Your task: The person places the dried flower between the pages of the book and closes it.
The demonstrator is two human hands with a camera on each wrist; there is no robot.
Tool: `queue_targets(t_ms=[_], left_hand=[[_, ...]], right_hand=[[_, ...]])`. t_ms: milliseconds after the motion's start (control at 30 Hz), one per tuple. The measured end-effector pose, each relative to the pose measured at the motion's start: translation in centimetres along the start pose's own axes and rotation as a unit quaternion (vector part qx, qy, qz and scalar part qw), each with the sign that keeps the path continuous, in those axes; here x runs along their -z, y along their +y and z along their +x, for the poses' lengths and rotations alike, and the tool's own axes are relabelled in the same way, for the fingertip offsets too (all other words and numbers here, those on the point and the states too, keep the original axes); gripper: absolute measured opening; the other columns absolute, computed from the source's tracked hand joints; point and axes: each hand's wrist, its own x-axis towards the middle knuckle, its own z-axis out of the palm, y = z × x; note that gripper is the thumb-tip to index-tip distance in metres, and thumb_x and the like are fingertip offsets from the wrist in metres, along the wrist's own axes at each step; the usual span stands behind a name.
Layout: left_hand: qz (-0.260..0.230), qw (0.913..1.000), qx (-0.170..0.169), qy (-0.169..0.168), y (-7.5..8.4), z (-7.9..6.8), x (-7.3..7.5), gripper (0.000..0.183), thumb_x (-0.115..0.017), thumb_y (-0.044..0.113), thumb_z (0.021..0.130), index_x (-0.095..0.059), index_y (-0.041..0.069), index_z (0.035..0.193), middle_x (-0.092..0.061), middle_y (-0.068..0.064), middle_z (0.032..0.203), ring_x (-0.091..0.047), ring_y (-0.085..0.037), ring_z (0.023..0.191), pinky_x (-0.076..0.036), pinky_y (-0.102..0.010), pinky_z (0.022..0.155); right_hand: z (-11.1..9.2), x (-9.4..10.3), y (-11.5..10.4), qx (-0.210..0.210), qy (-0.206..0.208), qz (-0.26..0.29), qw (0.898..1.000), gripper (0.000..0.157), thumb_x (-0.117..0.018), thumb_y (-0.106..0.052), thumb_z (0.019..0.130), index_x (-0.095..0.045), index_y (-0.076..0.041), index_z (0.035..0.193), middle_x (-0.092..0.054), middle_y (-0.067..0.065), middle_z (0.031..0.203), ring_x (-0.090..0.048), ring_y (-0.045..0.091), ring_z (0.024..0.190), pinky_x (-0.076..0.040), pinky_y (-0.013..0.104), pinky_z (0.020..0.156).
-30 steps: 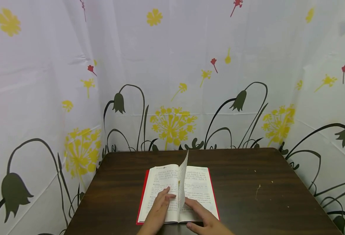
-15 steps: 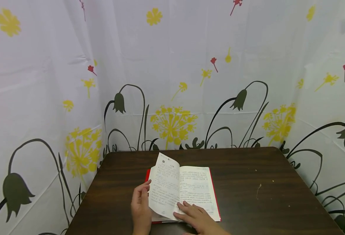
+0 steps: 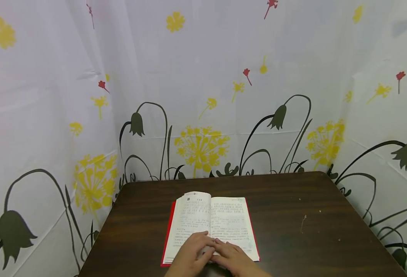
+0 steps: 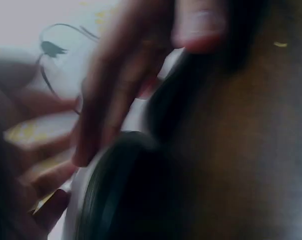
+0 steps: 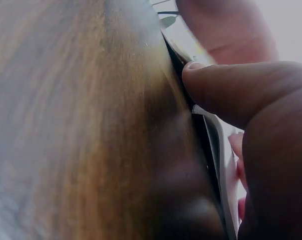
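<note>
An open book (image 3: 193, 215) with printed pages and a red cover edge lies on the dark wooden table. My left hand (image 3: 193, 253) is over the lower part of the left page, its fingers reaching across the centre fold. Lying relaxed on the bottom of the right page is my right hand (image 3: 233, 257). The fingertips of both hands meet near the fold. In the right wrist view, the right thumb (image 5: 216, 87) extends beside the edge of the book. The left wrist view is blurred, with fingers over the book's edge.
The brown tabletop (image 3: 293, 238) spreads on both sides of the book, with a few small light marks at the right. A white curtain (image 3: 203, 77) with yellow, red and dark green flower prints hangs behind and beside the table.
The page that stood upright over the fold has swung left and now lies on the left side. My left hand went out to the left page edge, then came back toward the fold.
</note>
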Motion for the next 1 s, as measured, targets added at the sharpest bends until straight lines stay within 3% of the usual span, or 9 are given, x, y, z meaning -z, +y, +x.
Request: queue_targets(t_ms=[33,100,200,333,467,567,733,867,1000], left_hand=[[0.01,0.9983,0.04,-0.04,0.1,-0.1,-0.3,0.011,-0.07,0.026,0.106,-0.074,0.029,0.116,-0.077,0.005,0.132,-0.066,-0.03,0.135,-0.053,-0.061,0.11],[0.016,0.9918,0.091,-0.089,0.1,-0.1,-0.7,0.007,-0.067,0.033,0.108,-0.072,0.031,0.113,-0.075,0.005,0.135,-0.062,-0.035,0.141,-0.048,-0.073,0.108],[0.003,0.9876,0.122,-0.098,0.6,0.0,-0.7,0.008,-0.066,0.036,0.108,-0.072,0.032,0.111,-0.073,0.003,0.138,-0.058,-0.039,0.143,-0.045,-0.078,0.106],[0.022,0.9853,0.138,-0.099,0.7,-0.2,-0.7,0.021,-0.063,0.042,0.11,-0.073,0.028,0.121,-0.067,-0.002,0.149,-0.052,-0.042,0.147,-0.042,-0.079,0.107],[0.073,0.9779,0.151,-0.125,0.4,-0.7,-1.0,0.042,-0.059,0.052,0.109,-0.068,0.026,0.141,-0.049,-0.005,0.169,-0.04,-0.047,0.156,-0.037,-0.081,0.112],[0.091,0.9726,0.157,-0.145,0.1,-0.9,-1.2,0.053,-0.059,0.061,0.106,-0.064,0.029,0.148,-0.038,-0.006,0.176,-0.033,-0.048,0.159,-0.034,-0.082,0.114],[0.09,0.9707,0.165,-0.149,-0.2,-1.0,-1.4,0.061,-0.059,0.069,0.103,-0.063,0.032,0.15,-0.035,-0.003,0.178,-0.029,-0.046,0.161,-0.033,-0.08,0.117],[0.087,0.9695,0.168,-0.156,-0.3,-1.1,-1.4,0.057,-0.062,0.066,0.103,-0.063,0.035,0.151,-0.033,-0.003,0.179,-0.028,-0.047,0.162,-0.031,-0.08,0.117],[0.082,0.9697,0.165,-0.161,-0.3,-1.1,-1.3,0.054,-0.067,0.059,0.102,-0.061,0.038,0.151,-0.032,-0.003,0.179,-0.027,-0.048,0.162,-0.03,-0.081,0.118]], right_hand=[[0.0,-0.1,0.0,0.008,0.007,-0.019,1.0,0.086,-0.06,-0.074,0.099,-0.033,-0.036,0.172,-0.032,-0.002,0.18,-0.042,0.029,0.162,-0.052,0.056,0.113],[0.0,-0.2,0.2,0.016,0.017,-0.034,0.999,0.08,-0.059,-0.069,0.103,-0.035,-0.035,0.171,-0.034,0.0,0.18,-0.046,0.031,0.159,-0.053,0.056,0.112],[0.0,-0.2,0.2,0.015,0.023,-0.021,0.999,0.07,-0.057,-0.06,0.108,-0.037,-0.036,0.17,-0.037,0.0,0.178,-0.048,0.032,0.158,-0.054,0.057,0.111],[0.0,0.0,0.4,0.027,0.041,0.022,0.999,0.065,-0.063,-0.051,0.108,-0.043,-0.033,0.167,-0.043,0.003,0.175,-0.052,0.035,0.154,-0.058,0.059,0.108],[-0.3,0.5,0.9,0.063,0.069,0.021,0.995,0.061,-0.066,-0.046,0.108,-0.051,-0.023,0.162,-0.053,0.013,0.167,-0.06,0.037,0.147,-0.06,0.053,0.105],[-0.8,1.3,1.0,0.074,0.068,0.018,0.995,0.061,-0.066,-0.049,0.107,-0.053,-0.021,0.16,-0.056,0.018,0.163,-0.062,0.037,0.144,-0.06,0.048,0.105],[-1.0,3.3,0.4,0.051,0.029,0.066,0.996,0.061,-0.069,-0.044,0.106,-0.053,-0.024,0.161,-0.056,0.022,0.162,-0.061,0.035,0.147,-0.058,0.046,0.109],[-0.9,4.3,0.2,0.051,0.005,0.093,0.994,0.058,-0.069,-0.037,0.107,-0.054,-0.018,0.16,-0.055,0.024,0.162,-0.06,0.033,0.146,-0.056,0.042,0.112],[-0.9,6.5,-0.4,-0.011,-0.054,0.147,0.988,0.049,-0.067,-0.035,0.11,-0.059,-0.018,0.156,-0.058,0.018,0.161,-0.061,0.029,0.145,-0.056,0.038,0.113]])
